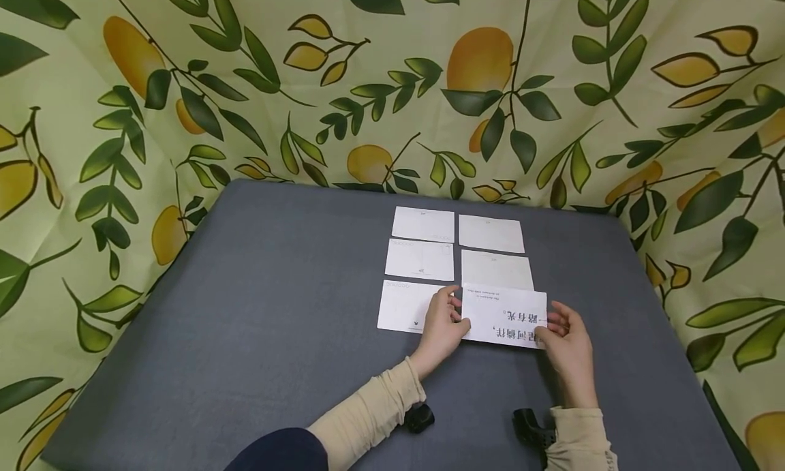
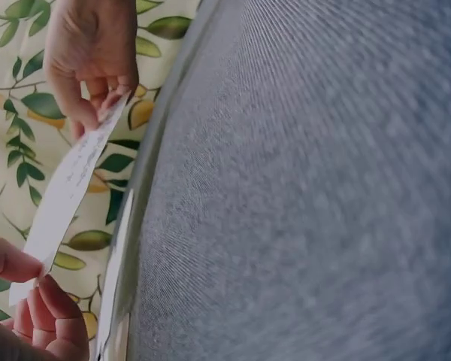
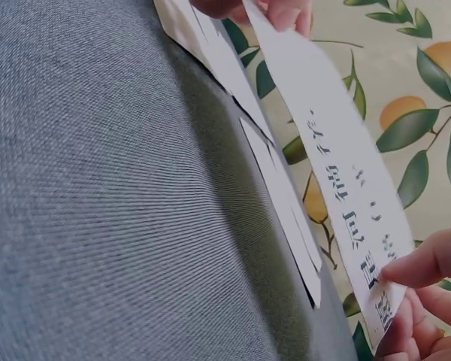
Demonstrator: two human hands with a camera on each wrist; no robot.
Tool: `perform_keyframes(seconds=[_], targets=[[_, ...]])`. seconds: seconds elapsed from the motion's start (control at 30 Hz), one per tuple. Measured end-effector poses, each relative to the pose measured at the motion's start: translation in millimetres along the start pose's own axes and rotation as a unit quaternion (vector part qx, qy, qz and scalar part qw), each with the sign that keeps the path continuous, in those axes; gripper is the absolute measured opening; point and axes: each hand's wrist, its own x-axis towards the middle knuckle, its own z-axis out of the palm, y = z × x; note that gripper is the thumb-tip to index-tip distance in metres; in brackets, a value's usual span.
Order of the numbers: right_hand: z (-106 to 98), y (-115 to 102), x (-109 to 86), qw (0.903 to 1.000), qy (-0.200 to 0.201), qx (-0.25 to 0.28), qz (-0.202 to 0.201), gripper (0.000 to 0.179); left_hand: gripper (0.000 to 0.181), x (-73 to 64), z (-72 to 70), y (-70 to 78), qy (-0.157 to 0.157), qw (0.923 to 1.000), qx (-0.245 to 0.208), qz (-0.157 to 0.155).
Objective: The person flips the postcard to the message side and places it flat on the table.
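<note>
Between both hands is a white postcard [image 1: 504, 306] printed with dark Chinese characters, upside down in the head view. My left hand [image 1: 439, 326] pinches its left edge between thumb and fingers. At the opposite edge my right hand [image 1: 570, 348] pinches it the same way, the thumb over some characters. Both wrist views show the card [image 2: 69, 188] raised off the table and slightly bowed. Several white cards lie in two columns: a lower left card [image 1: 405, 306], partly behind my left hand, a middle left card [image 1: 419, 258], and a middle right card [image 1: 497, 268], partly covered by the held one.
Farther back lie a top left card [image 1: 423, 223] and a top right card [image 1: 490, 234]. The grey cloth-covered table [image 1: 276, 307] extends widely to the left. A fabric backdrop [image 1: 392, 82] with leaves and orange fruit surrounds its far edge and sides.
</note>
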Motion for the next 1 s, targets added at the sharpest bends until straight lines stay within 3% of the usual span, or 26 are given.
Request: perform_keyframes(seconds=[0.2,0.33,0.5,0.63,0.77,0.9,1.0], targets=[[1.3,3.4,4.5,0.9985,0.046,0.026,-0.016,0.036,0.036,7.3,-1.1,-4.1,0.024,0.9993,-0.004,0.027],[2.3,16.8,16.0,0.9951,0.067,0.056,-0.047,0.024,0.018,10.5,-3.4,-1.9,0.035,0.9985,0.008,0.04],[1.4,43.2,40.5,0.989,0.09,0.095,-0.068,0.019,0.006,14.4,-6.6,1.1,0.042,0.9954,0.026,0.082],[-0.6,56.1,55.3,0.9825,0.074,0.166,-0.04,0.02,0.008,18.0,-9.3,1.8,0.034,0.9938,0.021,0.104],[-3.8,57.8,59.1,0.9613,0.024,0.273,-0.024,0.028,0.01,19.7,-10.9,0.5,0.017,0.9954,0.002,0.094],[-6.5,58.1,56.9,0.9509,-0.009,0.308,-0.03,0.034,0.013,20.1,-11.1,-3.2,0.011,0.9967,-0.002,0.08],[-10.1,50.8,49.1,0.9578,-0.013,0.286,-0.028,0.033,0.014,19.7,-11.3,-5.4,0.006,0.9973,-0.006,0.072]])
